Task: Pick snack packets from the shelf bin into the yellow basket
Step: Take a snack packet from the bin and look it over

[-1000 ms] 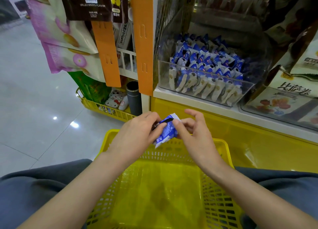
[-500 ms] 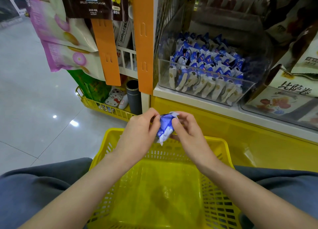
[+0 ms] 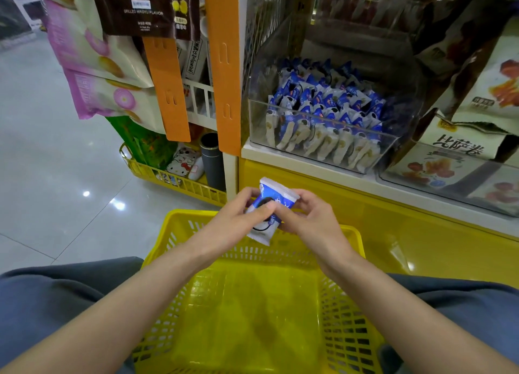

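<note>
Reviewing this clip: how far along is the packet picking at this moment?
Done: nothing banked yet; no packet shows on the visible floor of the yellow basket. In hand: the left hand and right hand together hold one blue-and-white snack packet above the basket's far rim. Left: dropping it in, then fetching more from the clear shelf bin, which holds many similar packets.

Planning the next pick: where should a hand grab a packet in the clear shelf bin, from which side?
Pinch the top seam of a blue packet, coming from above. The packets stand upright in tight rows, seams up, and the clear bin looks open on top; its front wall blocks a frontal reach.
</note>
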The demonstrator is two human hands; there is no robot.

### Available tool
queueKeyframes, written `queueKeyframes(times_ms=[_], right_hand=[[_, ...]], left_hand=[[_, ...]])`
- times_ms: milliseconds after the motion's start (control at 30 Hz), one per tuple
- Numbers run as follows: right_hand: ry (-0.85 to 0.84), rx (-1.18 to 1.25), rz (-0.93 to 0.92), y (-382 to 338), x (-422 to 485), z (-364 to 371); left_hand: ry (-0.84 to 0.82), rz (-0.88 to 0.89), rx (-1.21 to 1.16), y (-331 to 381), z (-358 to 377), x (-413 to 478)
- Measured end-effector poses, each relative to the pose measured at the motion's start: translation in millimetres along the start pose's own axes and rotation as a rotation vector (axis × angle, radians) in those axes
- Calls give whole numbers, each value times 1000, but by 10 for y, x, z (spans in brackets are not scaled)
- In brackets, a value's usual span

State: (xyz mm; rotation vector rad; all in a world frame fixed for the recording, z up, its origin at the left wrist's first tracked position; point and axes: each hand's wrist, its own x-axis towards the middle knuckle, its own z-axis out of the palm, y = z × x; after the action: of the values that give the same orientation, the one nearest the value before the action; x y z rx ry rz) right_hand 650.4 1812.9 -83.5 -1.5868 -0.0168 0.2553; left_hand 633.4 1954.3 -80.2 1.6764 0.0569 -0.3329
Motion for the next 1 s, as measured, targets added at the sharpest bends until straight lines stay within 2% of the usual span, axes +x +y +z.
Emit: queueKeyframes(times_ms=[167, 300, 367, 433, 500, 567, 700, 767, 867, 933, 1000], right_hand=[[45, -123, -109, -12, -5, -107], [85, -458, -350, -47, -84, -194], [102, -578, -479, -63, -145, -236], [106, -820, -641, -72, -200, -282], [99, -969, -721, -65, -218, -332], [91, -904, -655, -97, -229, -339], [111, -569, -290, -174, -155, -312], [85, -410, -175, -219, -101, -287], [49, -220, -159, -307, -21, -228], [15, -269, -217, -361, 45, -161], [-16, -420, -309, -438, 161, -100]], left_hand=[[0, 61, -43, -2, -21, 46], [-22, 78, 28, -7, -26, 115], [-36, 70, 0, -12, 4, 135], [-57, 35, -50, -8, 46, 125], [-83, -6, -83, -4, 83, 102], [-90, -37, -108, -12, 105, 94], [-207, -70, -197, 32, 125, 73], [-255, -89, -219, 76, 92, 55], [-184, -59, -131, 151, -20, 60], [-90, 27, -24, 200, -124, 81], [18, 119, 27, 251, -243, 122]])
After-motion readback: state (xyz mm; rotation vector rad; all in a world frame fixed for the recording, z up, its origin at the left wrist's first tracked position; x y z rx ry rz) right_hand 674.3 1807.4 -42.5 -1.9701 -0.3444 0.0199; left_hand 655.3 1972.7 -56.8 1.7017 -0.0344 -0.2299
